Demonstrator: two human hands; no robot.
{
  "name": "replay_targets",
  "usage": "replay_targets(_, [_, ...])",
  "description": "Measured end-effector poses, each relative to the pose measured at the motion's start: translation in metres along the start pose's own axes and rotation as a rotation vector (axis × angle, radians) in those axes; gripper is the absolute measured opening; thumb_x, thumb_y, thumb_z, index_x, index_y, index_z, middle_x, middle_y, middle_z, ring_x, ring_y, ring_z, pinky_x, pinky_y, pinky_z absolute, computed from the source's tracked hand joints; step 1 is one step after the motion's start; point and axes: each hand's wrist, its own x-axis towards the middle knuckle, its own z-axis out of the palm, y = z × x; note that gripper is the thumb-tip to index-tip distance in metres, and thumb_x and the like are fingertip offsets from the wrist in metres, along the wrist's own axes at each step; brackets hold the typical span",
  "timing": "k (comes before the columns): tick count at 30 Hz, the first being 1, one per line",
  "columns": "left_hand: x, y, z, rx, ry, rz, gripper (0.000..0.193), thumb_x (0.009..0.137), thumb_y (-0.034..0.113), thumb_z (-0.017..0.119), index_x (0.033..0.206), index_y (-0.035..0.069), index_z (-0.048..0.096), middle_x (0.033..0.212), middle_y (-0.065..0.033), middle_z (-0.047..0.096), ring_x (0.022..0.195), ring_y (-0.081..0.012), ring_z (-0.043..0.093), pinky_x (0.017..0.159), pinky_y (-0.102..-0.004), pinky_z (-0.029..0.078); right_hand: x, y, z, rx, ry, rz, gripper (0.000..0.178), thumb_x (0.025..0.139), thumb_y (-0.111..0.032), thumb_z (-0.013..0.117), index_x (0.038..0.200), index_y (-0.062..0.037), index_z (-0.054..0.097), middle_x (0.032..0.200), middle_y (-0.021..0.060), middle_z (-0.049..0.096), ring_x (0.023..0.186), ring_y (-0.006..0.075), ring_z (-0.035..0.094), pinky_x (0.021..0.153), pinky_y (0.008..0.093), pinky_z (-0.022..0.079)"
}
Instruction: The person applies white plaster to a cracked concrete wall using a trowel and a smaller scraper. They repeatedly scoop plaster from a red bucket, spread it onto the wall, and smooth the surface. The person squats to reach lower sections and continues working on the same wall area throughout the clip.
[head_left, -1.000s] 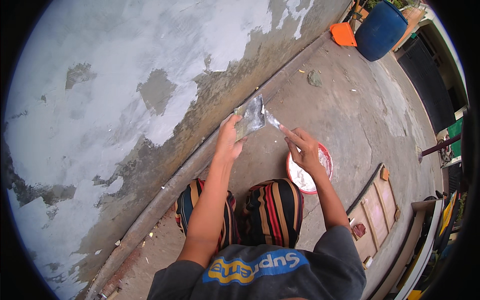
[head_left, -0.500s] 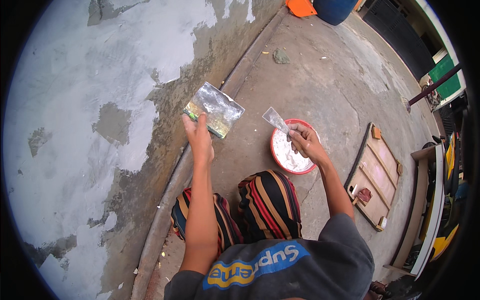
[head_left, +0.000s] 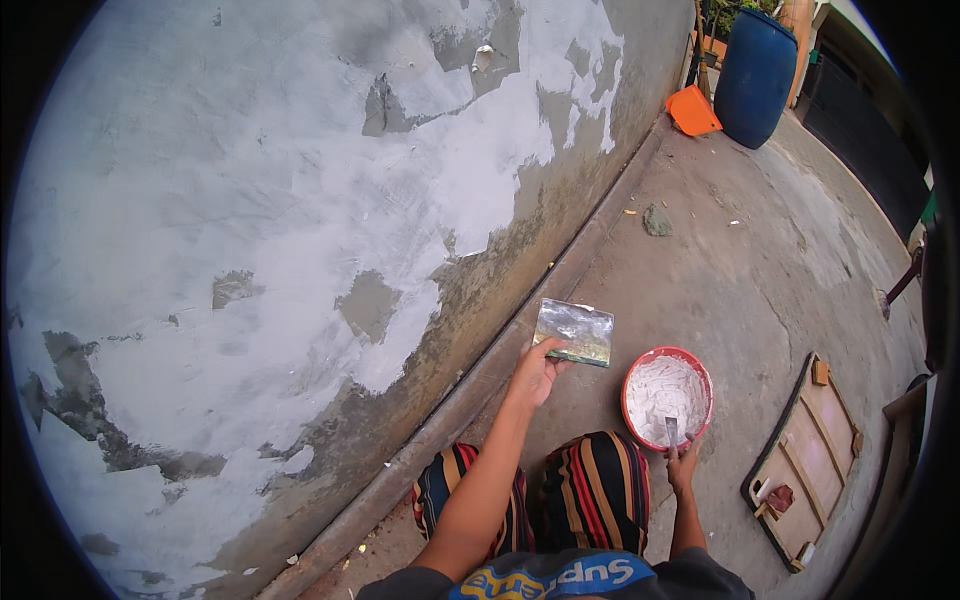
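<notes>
My left hand is closed on one edge of a flat, rectangular metal plate, smeared with greyish-white residue. The plate is out in front of my knees, between the wall and a round red bucket. White putty with a ridged surface lies in the bucket. At its near rim, my right hand grips a small putty knife by the handle. The knife's blade points away from me, down against the putty. To my left, the grey wall carries uneven white patches of putty.
A raised concrete edge runs along the wall's foot. A wooden-framed panel lies on the floor at right. Farther off are a stone, an orange dustpan and a blue barrel.
The view has swung toward the wall, so more of it shows. My right hand has brought the putty knife from above the bucket down to the putty. My left hand still holds the plate.
</notes>
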Motion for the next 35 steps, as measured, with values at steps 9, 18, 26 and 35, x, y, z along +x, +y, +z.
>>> replay_targets(9, [0.001,-0.002,-0.011,-0.035,0.013,0.0,0.024,0.086,0.002,0.056,0.11,-0.003,0.053,0.109,-0.0113,0.06,0.098,-0.0209,0.061,0.087,-0.033,0.053,-0.012,-0.035,-0.003,-0.333,0.143,-0.075,0.061,0.081,-0.005,0.065,0.136,-0.0029,0.038,0.072,0.0158,0.064,0.064,0.0263,0.064,0.063,0.0363,0.05])
replay_targets(18, [-0.001,0.01,-0.01,-0.078,0.03,0.017,0.022,0.085,-0.002,0.055,0.106,-0.006,0.05,0.108,-0.0156,0.06,0.098,-0.0249,0.063,0.084,-0.0342,0.057,-0.019,-0.055,0.018,-0.196,0.248,0.054,0.063,0.075,-0.003,0.07,0.131,-0.002,0.04,0.075,0.0154,0.062,0.069,0.0286,0.064,0.066,0.0383,0.049])
replay_targets(26, [-0.009,0.006,0.003,-0.019,-0.016,0.006,0.02,0.085,-0.004,0.056,0.104,-0.006,0.052,0.107,-0.0161,0.061,0.1,-0.026,0.063,0.092,-0.0366,0.055,-0.034,-0.026,0.013,0.051,0.311,0.057,0.076,0.075,-0.003,0.073,0.139,-0.0051,0.032,0.073,0.0098,0.06,0.062,0.0184,0.061,0.06,0.0325,0.049])
replay_targets(35, [0.001,0.038,-0.008,-0.074,0.057,0.074,0.032,0.084,-0.006,0.055,0.115,-0.002,0.049,0.114,-0.0152,0.058,0.105,-0.0258,0.06,0.086,-0.0359,0.057,-0.043,-0.024,0.021,-0.111,0.424,0.191,0.078,0.077,-0.017,0.075,0.143,-0.0107,0.034,0.102,0.014,0.06,0.079,0.0224,0.062,0.066,0.0361,0.05])
